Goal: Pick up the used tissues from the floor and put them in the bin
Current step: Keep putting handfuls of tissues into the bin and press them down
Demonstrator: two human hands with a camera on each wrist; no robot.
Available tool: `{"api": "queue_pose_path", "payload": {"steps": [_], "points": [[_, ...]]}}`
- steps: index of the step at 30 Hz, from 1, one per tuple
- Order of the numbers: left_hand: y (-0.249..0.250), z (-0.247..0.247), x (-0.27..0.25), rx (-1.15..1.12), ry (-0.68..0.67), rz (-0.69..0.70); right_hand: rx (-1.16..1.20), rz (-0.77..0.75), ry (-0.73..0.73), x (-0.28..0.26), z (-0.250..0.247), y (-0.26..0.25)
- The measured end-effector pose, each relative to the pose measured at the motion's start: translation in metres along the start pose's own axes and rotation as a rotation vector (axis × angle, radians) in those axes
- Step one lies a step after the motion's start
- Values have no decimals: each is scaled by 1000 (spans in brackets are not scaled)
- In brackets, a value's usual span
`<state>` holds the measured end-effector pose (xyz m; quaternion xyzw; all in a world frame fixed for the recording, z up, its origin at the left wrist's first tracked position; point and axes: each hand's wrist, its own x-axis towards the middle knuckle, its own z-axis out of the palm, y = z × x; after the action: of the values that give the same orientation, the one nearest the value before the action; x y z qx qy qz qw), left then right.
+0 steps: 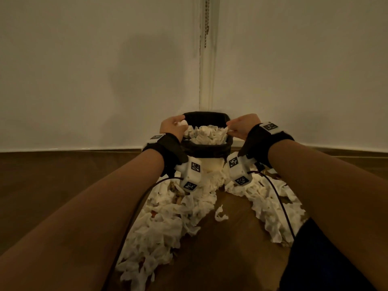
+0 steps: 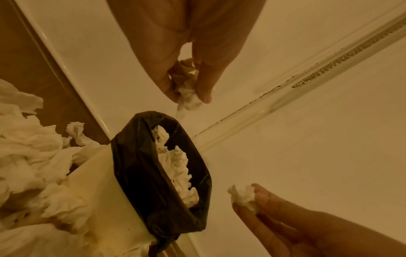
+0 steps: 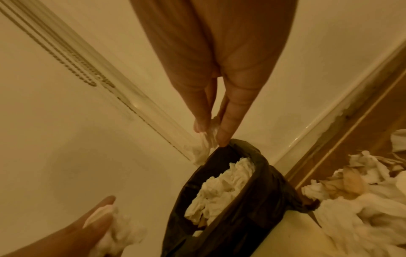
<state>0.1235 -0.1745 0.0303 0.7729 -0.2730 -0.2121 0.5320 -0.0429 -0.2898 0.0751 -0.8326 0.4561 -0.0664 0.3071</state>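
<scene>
From the head view, the left hand (image 1: 173, 127) and right hand (image 1: 243, 125) hover over the bin (image 1: 206, 143), each holding a tissue; more tissues (image 1: 168, 223) litter the floor (image 1: 52, 181). In the left wrist view, the fingers (image 2: 205, 81) are clamped on a stained tissue (image 2: 186, 90) above the bin. In the right wrist view, the fingers (image 3: 228, 125) pinch a tissue (image 3: 201, 151) beside the bin's black liner (image 3: 259, 191).
</scene>
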Motion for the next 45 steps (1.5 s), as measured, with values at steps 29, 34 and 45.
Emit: {"api": "queue_pose_path", "payload": {"steps": [29,34,45], "points": [[-47,52,16,894,-225,253,-488,-109,-186,49,100,2],[-51,45,0,915,-84,419,-489,-116,-129,45,89,-4],[-85,14,-64,651,35,363,-292,-57,274,7,79,13]]}}
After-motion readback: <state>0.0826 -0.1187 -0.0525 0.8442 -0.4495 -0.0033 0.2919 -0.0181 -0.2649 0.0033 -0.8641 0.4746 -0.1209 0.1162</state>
